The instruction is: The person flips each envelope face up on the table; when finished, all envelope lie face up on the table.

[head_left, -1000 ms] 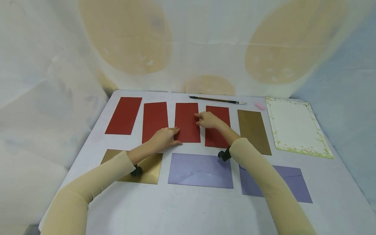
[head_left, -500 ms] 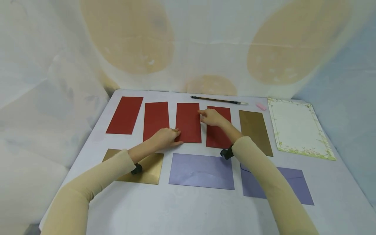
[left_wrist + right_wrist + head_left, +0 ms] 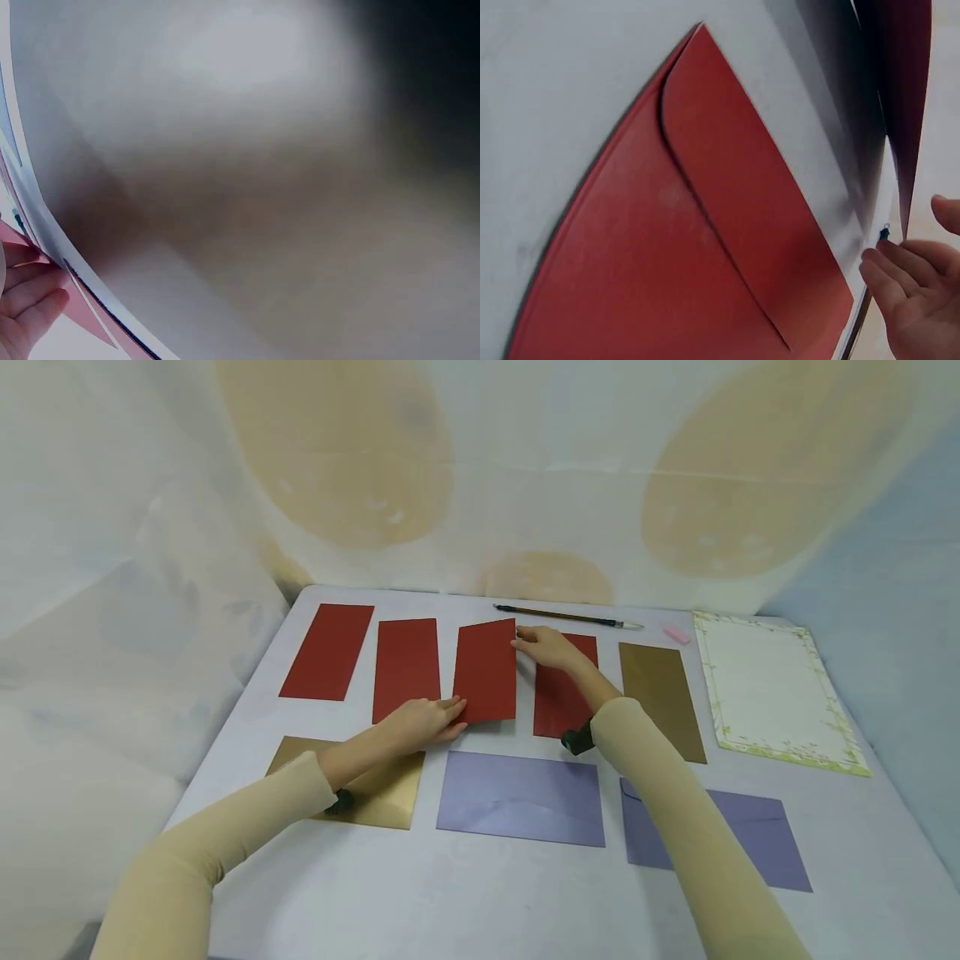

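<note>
The middle red envelope [image 3: 486, 670] is raised along its right side, tilted above the table with a shadow beneath. At its upper right corner, my right hand [image 3: 547, 647] holds the edge between thumb and fingers. The right wrist view shows this envelope dark and nearly edge-on, coming down to the fingers of my right hand [image 3: 915, 281]. My left hand [image 3: 420, 722] touches the lower left corner with extended fingers. Part of that hand [image 3: 30, 300] shows at the left wrist view's lower left, against the red paper. Under my right forearm lies another red envelope [image 3: 667, 225], flap side up.
Two more red envelopes [image 3: 326, 652] lie to the left. Brown [image 3: 663, 697], gold [image 3: 390, 789] and purple envelopes [image 3: 521, 797] surround the hands. A brush [image 3: 566, 616], a pink eraser [image 3: 677, 634] and bordered paper [image 3: 780, 689] lie farther back.
The middle red envelope lay flat before; its right side has now come up off the table. My right hand has risen slightly with that edge, while my left stays at the lower left corner.
</note>
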The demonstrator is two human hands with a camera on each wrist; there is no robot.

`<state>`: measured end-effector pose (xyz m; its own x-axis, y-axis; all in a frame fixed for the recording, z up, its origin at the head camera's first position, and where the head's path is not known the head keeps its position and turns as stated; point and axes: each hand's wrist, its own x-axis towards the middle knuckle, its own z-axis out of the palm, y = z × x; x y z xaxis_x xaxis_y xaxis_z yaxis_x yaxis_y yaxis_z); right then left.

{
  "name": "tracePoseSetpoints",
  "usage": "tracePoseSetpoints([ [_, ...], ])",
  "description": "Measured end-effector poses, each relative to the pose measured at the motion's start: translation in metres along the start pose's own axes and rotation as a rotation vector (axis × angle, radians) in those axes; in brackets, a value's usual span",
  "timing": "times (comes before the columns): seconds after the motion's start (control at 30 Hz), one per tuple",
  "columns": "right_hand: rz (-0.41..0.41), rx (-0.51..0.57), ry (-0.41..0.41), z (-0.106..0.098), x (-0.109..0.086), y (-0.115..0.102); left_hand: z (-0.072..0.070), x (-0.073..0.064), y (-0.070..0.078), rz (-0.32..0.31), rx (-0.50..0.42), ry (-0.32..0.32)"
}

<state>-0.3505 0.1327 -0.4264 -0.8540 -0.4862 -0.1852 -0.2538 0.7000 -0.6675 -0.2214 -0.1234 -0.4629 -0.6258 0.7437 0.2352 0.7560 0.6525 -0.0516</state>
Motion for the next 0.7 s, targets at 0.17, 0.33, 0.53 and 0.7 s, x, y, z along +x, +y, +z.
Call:
tracePoseSetpoints([
  [0.17, -0.005, 0.044, 0.024, 0.001, -0.001, 0.001, 0.003, -0.001, 0.001, 0.051, 0.032, 0.027],
  [0.33, -0.037, 0.135, 0.058, 0.002, -0.001, 0.001, 0.002, 0.001, 0.004, 0.079, 0.084, 0.052],
  [0.53, -0.042, 0.196, 0.151, -0.001, -0.007, -0.008, 0.003, 0.002, 0.007, 0.037, 0.051, 0.084],
  [0.7, -0.017, 0.183, 0.237, -0.007, -0.016, -0.021, 0.002, 0.003, 0.011, -0.020, -0.084, 0.154],
])
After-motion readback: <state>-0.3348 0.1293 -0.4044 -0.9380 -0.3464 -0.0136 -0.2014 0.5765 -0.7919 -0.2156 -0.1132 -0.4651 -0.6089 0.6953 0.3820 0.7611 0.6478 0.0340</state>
